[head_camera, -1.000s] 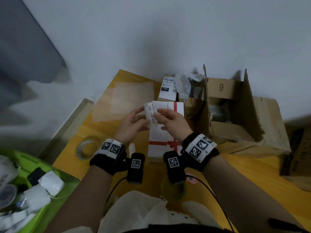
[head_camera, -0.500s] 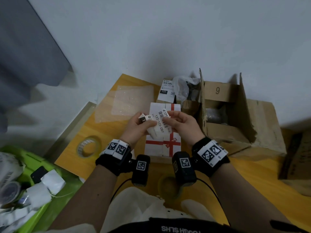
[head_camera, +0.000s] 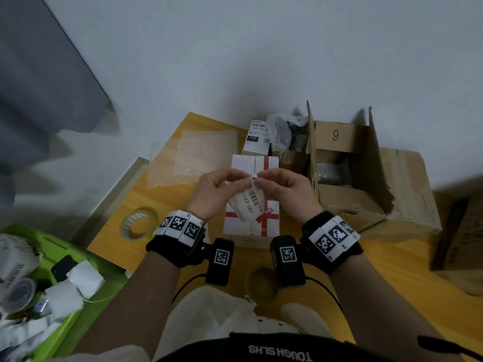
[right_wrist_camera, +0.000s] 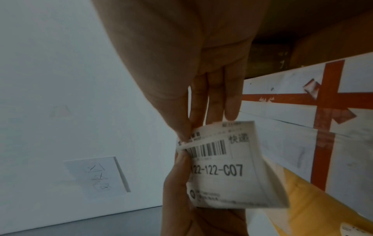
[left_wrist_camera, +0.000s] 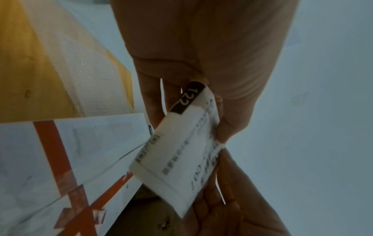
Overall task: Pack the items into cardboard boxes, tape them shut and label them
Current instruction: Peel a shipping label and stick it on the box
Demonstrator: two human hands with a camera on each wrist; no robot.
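Shipping label [head_camera: 248, 202] — a white slip printed with a barcode and "122-122-C07" — is held in the air directly above the white box [head_camera: 243, 226], pinched at its upper corner by both hands. Left hand [head_camera: 211, 197] has thumb and fingers closed on the slip from the left; right hand [head_camera: 290, 194] nips the same corner from the right, its other fingers extended. Both grips are therefore closed on the label. From the right wrist, the slip curls and appears double-layered, a second sheet bowing away beneath the printed face.

White box lies on the yellow bench [head_camera: 162, 205], its flaps down and crossed with red tape [head_camera: 265, 220]. Beyond the white box stands a smaller carton carrying an applied label [head_camera: 257, 137]; to the right of the white box is a large open cardboard box [head_camera: 347, 178] marked "9". A sheet of bubble wrap [head_camera: 203, 152] lies beyond and left of the white box, and a tape roll [head_camera: 138, 223] sits to its left.

Assessment: the labelling step is in hand — the fingertip work at one corner suggests the backing is being separated. Next move calls for peeling the backing fully away without creasing the sticker, then laying it flat on a bare part of the white box lid and pressing it down.
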